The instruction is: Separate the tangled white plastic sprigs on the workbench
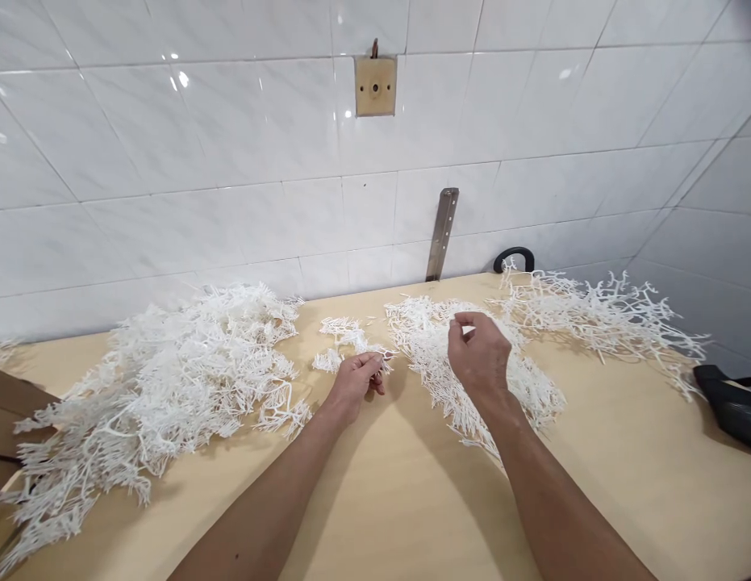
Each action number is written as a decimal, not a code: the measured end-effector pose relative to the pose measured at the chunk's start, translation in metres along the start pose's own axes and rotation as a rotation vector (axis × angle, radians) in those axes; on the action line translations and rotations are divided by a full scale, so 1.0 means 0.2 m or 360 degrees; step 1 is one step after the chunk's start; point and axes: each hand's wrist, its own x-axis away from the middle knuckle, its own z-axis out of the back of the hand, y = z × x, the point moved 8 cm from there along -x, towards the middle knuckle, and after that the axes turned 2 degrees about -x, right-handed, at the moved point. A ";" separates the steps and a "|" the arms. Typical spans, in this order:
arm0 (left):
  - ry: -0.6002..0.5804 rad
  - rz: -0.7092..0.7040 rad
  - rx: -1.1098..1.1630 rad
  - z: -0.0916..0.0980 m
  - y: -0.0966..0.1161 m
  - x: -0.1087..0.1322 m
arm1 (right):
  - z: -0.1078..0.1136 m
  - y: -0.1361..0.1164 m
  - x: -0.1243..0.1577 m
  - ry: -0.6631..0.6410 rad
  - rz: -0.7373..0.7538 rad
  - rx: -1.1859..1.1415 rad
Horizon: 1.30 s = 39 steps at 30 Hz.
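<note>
Nearest the camera, the two bare forearms come in from the bottom edge, cut off above the elbow, over a bare stretch of the pale wooden table [405,500], the widest open room in view. The left hand [354,383] has its fingers curled together around a small white plastic sprig [351,337], whose branches fan out just beyond the knuckles toward the wall; exactly where the fingertips pinch it is hidden by the hand itself. The right hand [479,355] hovers over the middle pile of white sprigs [472,363], thumb and forefinger closed together at the top; whether a thin piece sits between them is too small to make out. Its wrist covers part of that pile. To the left a large heap of white sprigs [169,395] spreads almost to the table's near edge and runs out of the picture at lower left, beside a brown cardboard edge [12,411] that is only partly visible. To the right a looser pile of branched pieces [598,315] lies against the tiled wall [230,161], near a dark object [732,403] cut off by the right border. A black handle [514,258] peeks up behind the table by a metal bracket [441,234].
</note>
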 end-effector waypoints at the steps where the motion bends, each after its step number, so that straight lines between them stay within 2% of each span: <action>1: -0.0006 -0.0024 0.0035 0.00 0.01 0.00 | -0.05 -0.02 0.02 -0.0140 -0.0047 -0.0095; 3: 0.0013 -0.0058 0.0123 0.00 0.01 -0.01 | -0.17 -0.07 0.09 -0.0523 -0.0086 -0.0215; 5: 0.0040 -0.0065 0.0187 0.01 0.01 -0.01 | -0.28 -0.14 0.18 -0.0918 -0.0019 -0.0176; 7: 0.0040 -0.0074 0.0206 0.00 0.01 -0.01 | -0.34 -0.16 0.24 -0.1064 -0.0044 -0.0143; 9: -0.0009 -0.0112 0.0208 -0.02 0.02 -0.01 | -0.38 -0.13 0.28 -0.1109 -0.0205 -0.0246; 13: -0.0177 -0.0197 0.0229 -0.07 0.05 0.01 | -0.48 -0.06 0.36 -0.1248 -0.0615 -0.0716; 18: -0.0018 -0.0118 0.0200 -0.03 0.03 0.01 | -0.49 -0.03 0.38 -0.1174 -0.0920 -0.1049; 21: -0.0026 -0.0113 0.0215 -0.03 0.03 0.01 | -0.49 -0.04 0.39 -0.1211 -0.1048 -0.1161; 27: -0.0020 -0.0146 0.0196 -0.04 0.03 0.01 | -0.50 -0.06 0.39 -0.1321 -0.1064 -0.1298; 34: 0.0090 -0.0165 0.0121 -0.02 0.02 0.01 | -0.48 -0.06 0.38 -0.1298 -0.0994 -0.1210; 39: 0.0194 -0.0086 0.0138 0.00 0.01 0.02 | -0.46 -0.11 0.39 -0.1403 -0.0954 -0.1244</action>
